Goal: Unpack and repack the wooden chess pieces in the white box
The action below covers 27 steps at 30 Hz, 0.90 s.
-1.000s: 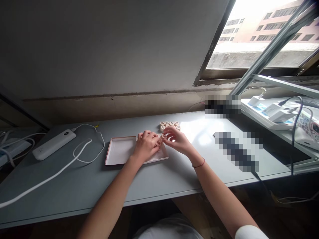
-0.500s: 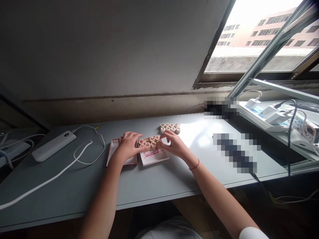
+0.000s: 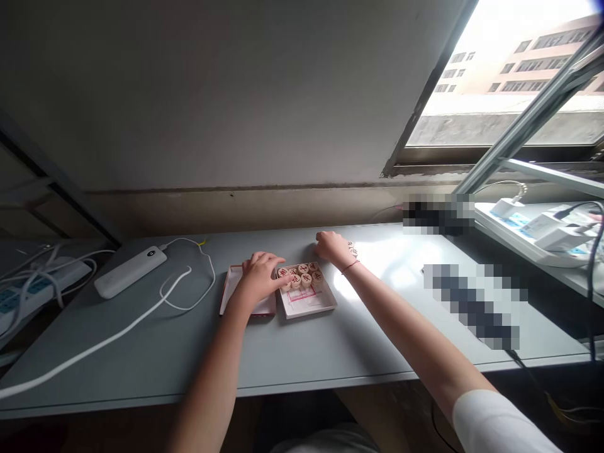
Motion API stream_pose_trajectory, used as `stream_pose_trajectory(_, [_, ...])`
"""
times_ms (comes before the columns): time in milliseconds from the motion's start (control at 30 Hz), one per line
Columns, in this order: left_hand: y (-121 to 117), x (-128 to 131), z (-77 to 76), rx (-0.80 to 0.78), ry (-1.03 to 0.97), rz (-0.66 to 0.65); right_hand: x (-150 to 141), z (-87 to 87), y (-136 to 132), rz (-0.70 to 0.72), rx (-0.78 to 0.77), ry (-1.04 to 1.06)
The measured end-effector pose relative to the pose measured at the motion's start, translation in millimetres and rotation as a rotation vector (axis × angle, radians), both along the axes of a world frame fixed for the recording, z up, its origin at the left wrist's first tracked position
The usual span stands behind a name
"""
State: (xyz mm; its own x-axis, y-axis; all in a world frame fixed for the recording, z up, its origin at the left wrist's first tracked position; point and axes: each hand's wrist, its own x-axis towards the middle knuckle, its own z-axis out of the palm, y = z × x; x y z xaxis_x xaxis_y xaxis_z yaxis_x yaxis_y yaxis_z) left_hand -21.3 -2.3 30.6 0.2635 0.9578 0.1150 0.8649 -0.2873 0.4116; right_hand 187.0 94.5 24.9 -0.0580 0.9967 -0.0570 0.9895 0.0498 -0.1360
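An open white cardboard box [image 3: 309,311] with a red printed pattern holds two rows of red-lettered xiangqi pieces [image 3: 306,279] along its far side. My left hand [image 3: 259,277] is open at the box's left wall, thumb apart from the fingers and over the leftmost pieces. Beneath that hand lies the red-edged box lid [image 3: 231,292], partly covered. Beyond the box, my right hand [image 3: 333,249] is closed, its fingers curled down at the group of black-lettered xiangqi pieces [image 3: 353,250]. The hand hides most of that group, and what its fingers hold is hidden.
A white power bank [image 3: 129,272] with a thin cable lies on the left of the grey table [image 3: 283,365]. A thicker white cable [image 3: 127,330] crosses the table's left side. Power strips with plugs [image 3: 533,233] stand at the right. Blurred dark objects [image 3: 472,305] lie right of centre.
My right hand has left the pieces in the box and moved away from me to the black-lettered pieces. My left hand stays by the box. The view has shifted slightly left.
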Motion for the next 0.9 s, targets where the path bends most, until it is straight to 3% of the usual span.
stream_pose_trajectory(167, [1.2,4.1,-1.7,0.083,-0.071,-0.007,-3.9,10.7,-14.6,0.044,0.101,0.14])
stream_pose_trajectory(267, [1.9,8.0,-5.1,0.157,-0.208,-0.044,-8.5,15.0,-38.2,0.198,0.146,0.545])
stream_pose_trajectory(367, [0.7,13.6,-5.7,0.201,-0.343,-0.099,-12.2,15.4,-63.7,0.3,0.008,0.965])
stream_pose_trajectory(467, [-2.8,18.7,-1.1,0.204,-0.412,-0.154,-12.6,14.8,-80.2,0.346,-0.096,1.217])
stream_pose_trajectory(667, [-17.3,9.0,7.3,0.094,-0.373,-0.157,4.7,9.0,-87.0,0.22,-0.096,1.321])
stream_pose_trajectory(900, [-37.2,-2.3,-4.0,0.12,-0.289,-0.238,21.9,3.0,-101.5,0.121,-0.016,1.286])
